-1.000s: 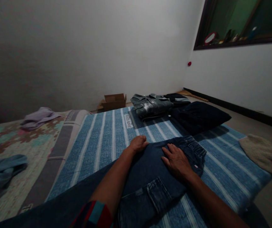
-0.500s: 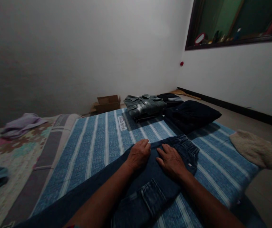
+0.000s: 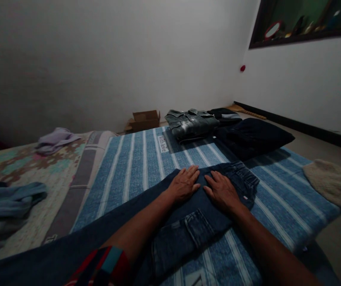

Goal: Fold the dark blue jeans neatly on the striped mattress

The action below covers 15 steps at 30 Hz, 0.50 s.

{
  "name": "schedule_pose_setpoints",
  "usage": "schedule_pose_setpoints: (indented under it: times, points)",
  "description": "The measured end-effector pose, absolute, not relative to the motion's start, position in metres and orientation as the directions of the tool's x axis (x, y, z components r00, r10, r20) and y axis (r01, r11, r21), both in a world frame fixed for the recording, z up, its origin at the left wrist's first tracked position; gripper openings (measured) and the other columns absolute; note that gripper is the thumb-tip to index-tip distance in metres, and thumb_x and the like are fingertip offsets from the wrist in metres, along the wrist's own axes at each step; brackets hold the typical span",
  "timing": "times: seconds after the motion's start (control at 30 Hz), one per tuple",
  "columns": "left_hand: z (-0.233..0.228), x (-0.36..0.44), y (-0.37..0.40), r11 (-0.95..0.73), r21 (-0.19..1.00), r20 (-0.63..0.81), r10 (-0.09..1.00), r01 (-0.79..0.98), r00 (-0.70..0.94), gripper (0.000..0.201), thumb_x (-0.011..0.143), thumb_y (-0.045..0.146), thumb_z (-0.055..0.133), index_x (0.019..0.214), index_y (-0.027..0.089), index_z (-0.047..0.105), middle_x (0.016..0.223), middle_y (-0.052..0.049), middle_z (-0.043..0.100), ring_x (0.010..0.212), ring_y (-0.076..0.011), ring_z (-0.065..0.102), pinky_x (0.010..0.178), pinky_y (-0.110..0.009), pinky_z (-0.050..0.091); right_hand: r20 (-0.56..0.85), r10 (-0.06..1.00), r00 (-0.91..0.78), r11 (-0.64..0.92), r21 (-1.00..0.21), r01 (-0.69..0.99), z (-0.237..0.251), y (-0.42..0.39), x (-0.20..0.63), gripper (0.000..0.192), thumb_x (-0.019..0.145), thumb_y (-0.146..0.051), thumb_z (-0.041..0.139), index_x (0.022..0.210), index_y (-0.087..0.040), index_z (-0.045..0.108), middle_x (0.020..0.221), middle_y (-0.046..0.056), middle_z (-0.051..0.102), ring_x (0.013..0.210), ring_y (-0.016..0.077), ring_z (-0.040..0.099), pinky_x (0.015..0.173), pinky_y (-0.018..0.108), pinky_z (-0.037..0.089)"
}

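Jeans (image 3: 188, 222) under flat left hand (image 3: 185, 185) and right hand (image 3: 222, 192), legs cut off.

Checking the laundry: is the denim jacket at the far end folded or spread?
Folded: the jacket lies as a compact rectangle, collar on top, beside a dark pillow.

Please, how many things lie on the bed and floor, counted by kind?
Jeans under left hand and right hand: 1
Other clothes: 5
Dark pillow: 1
Cardboard box: 1
Total: 8
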<state>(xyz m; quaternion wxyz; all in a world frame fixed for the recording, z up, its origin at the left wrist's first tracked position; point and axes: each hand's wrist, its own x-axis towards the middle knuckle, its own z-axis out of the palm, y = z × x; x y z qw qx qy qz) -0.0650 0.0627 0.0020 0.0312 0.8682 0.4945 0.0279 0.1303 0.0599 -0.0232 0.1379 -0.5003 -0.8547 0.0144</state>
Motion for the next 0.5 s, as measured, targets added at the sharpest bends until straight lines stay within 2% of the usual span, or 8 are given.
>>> schedule_pose_setpoints:
  times: [0.1, 0.27, 0.5]
  points:
    - [0.001, -0.065, 0.056, -0.534, 0.079, 0.027, 0.845, 0.842, 0.534, 0.059, 0.096, 0.048, 0.034, 0.143, 0.014, 0.033, 0.155, -0.015, 0.024, 0.144, -0.0239, 0.017, 0.115, -0.042, 0.012, 0.219, 0.854, -0.473, 0.508, -0.147, 0.849, -0.025, 0.060, 0.132, 0.046, 0.093, -0.042, 0.042, 0.131, -0.018, 0.053, 0.138, 0.016, 0.048, 0.129, 0.0302, 0.041, 0.105, 0.044, 0.032]
    - [-0.007, -0.071, 0.053, -0.481, 0.145, -0.069, 0.867, 0.865, 0.494, 0.066, 0.094, 0.058, 0.030, 0.145, 0.015, 0.031, 0.155, -0.013, 0.024, 0.144, -0.0240, 0.017, 0.115, -0.044, 0.012, 0.220, 0.849, -0.480, 0.513, -0.131, 0.848, -0.030, 0.061, 0.134, 0.046, 0.094, -0.042, 0.040, 0.131, -0.018, 0.053, 0.137, 0.016, 0.048, 0.128, 0.0303, 0.041, 0.104, 0.043, 0.032]
    - [0.006, -0.078, 0.044, -0.476, 0.154, 0.011, 0.877, 0.866, 0.480, 0.060, 0.096, 0.053, 0.031, 0.144, 0.017, 0.033, 0.155, -0.013, 0.024, 0.144, -0.0233, 0.017, 0.115, -0.043, 0.014, 0.259, 0.836, -0.484, 0.526, -0.126, 0.841, -0.033, 0.061, 0.138, 0.045, 0.094, -0.042, 0.039, 0.129, -0.017, 0.055, 0.136, 0.016, 0.050, 0.127, 0.0308, 0.043, 0.102, 0.044, 0.034]
